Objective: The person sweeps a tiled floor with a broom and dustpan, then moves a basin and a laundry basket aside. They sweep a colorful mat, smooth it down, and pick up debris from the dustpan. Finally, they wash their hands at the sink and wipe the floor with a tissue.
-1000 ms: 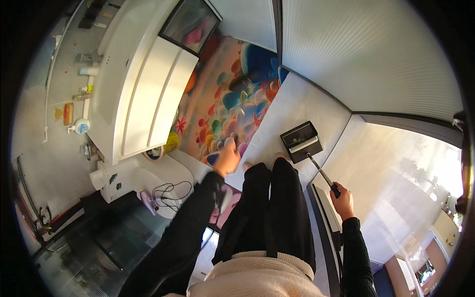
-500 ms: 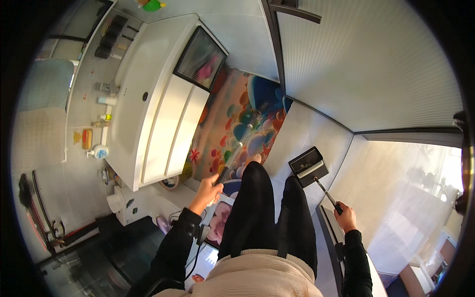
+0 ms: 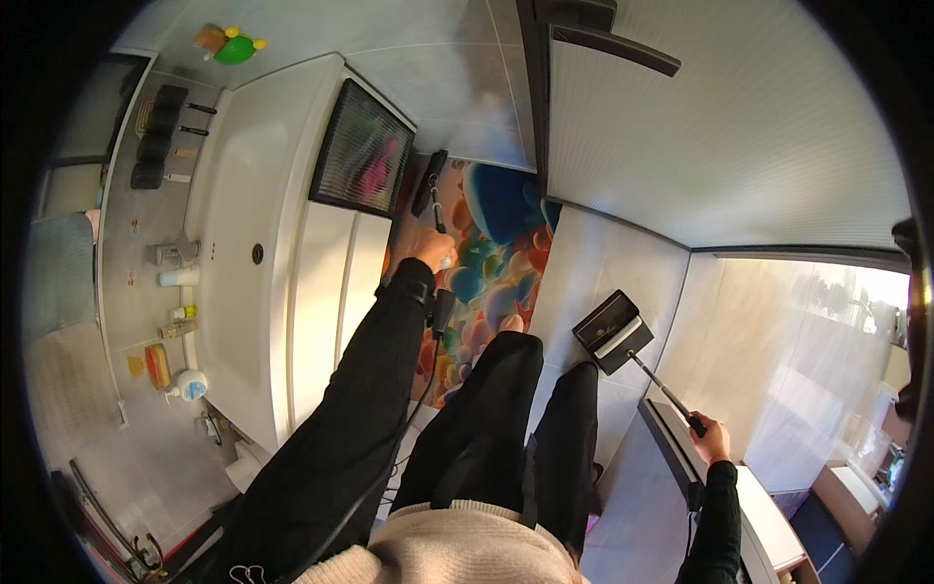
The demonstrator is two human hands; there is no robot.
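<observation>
My left hand (image 3: 431,249) is stretched forward and closed round the handle of a broom (image 3: 426,185). Its dark, long head is up against the wall beside the vanity, above the colourful floor mat (image 3: 486,258). On the right, my right hand (image 3: 713,441) grips the dark end of a long-handled dustpan (image 3: 605,326). The dustpan's black pan, with a pale strip across it, is over the light floor tiles in front of my right knee.
A white vanity with a basin (image 3: 248,195) runs along the left, with bottles and a soap dispenser (image 3: 192,385) on its back ledge. A ribbed glass door (image 3: 720,127) stands at the far right. A green toy (image 3: 233,47) is at the far wall.
My left hand has reached forward, bringing the broom's dark head to the wall by the vanity. My right hand and the dustpan have shifted slightly right in view.
</observation>
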